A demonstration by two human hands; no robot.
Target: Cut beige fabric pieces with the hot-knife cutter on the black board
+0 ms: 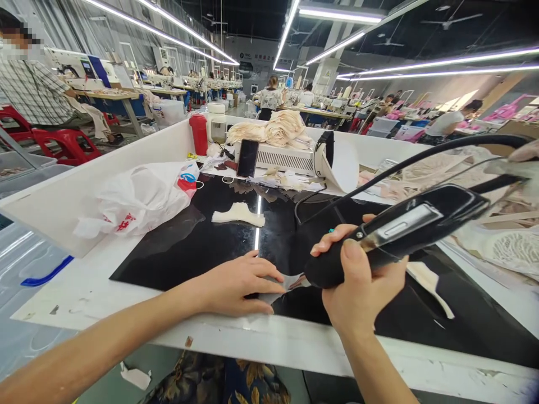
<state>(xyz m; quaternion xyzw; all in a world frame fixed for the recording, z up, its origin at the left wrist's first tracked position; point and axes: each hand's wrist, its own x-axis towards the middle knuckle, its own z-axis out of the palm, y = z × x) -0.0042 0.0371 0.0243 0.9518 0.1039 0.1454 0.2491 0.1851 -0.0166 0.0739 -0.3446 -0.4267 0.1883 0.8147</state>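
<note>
My right hand point(357, 280) is wrapped round a black corded power tool point(391, 230) with a silver panel on its side. The tool's tip points down and left, close to the black sheet point(189, 247) on the table. Just left of that tip lies a thin greyish, see-through piece point(290, 282). My left hand point(240, 283) rests palm down on the sheet, fingers stretched out and touching this piece. A cream padded fabric piece point(238, 214) lies farther back, and a similar cream piece point(429, 286) is right of my right hand.
A white plastic bag point(138, 196) sits at the left. Toward the back are a phone point(247, 158), a white vented box point(278, 160) with a fabric stack point(282, 129), and a red cup point(199, 134). Lace fabric point(505, 247) is piled at right. The tool's cord point(421, 151) arches overhead.
</note>
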